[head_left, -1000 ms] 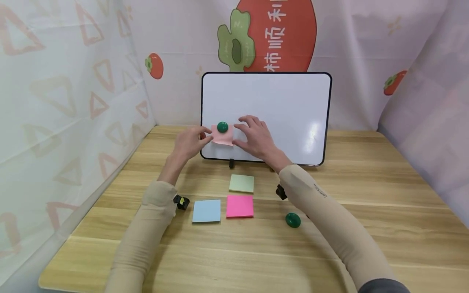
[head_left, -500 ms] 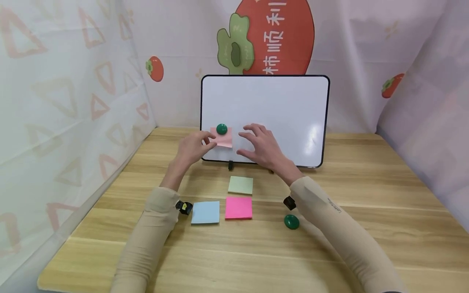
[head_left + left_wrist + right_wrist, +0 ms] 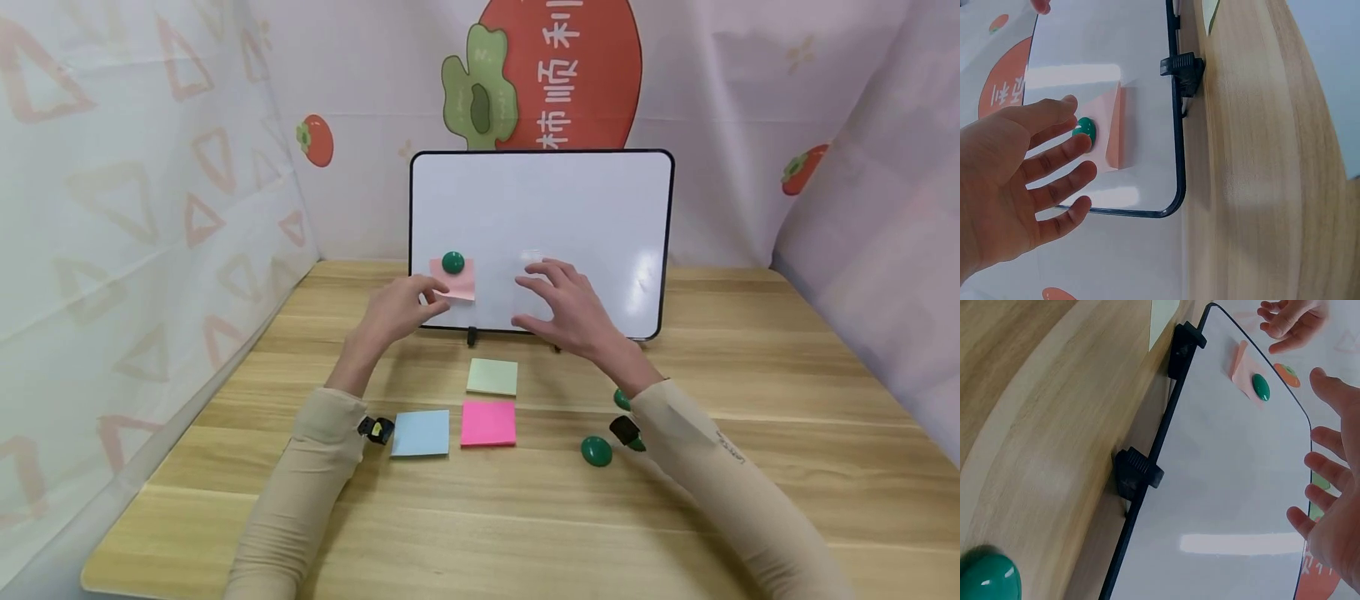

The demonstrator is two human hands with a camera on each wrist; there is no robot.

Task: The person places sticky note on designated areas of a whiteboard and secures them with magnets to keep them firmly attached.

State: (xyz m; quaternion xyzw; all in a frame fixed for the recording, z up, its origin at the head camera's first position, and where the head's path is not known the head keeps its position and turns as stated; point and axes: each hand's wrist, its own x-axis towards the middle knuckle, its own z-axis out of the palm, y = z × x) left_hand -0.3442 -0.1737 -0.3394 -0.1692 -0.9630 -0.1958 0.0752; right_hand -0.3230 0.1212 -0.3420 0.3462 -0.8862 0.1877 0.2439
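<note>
A light pink sticky note hangs on the lower left of the whiteboard, held by a round green magnet near its top. Its lower edge curls away from the board in the left wrist view. My left hand is in front of the note's lower left, fingers loosely bent and holding nothing; the left wrist view shows the palm and spread fingers. My right hand hovers before the board's lower middle, fingers spread and apart from the note, also holding nothing.
On the table lie a pale green note pad, a bright pink pad and a blue pad. A green magnet sits at the right, with other green pieces partly hidden by my right wrist. Black clips support the board.
My right hand has moved right, away from the pink note, uncovering more green pieces on the table. My left hand has shifted slightly right and down. The note and its magnet stay put.
</note>
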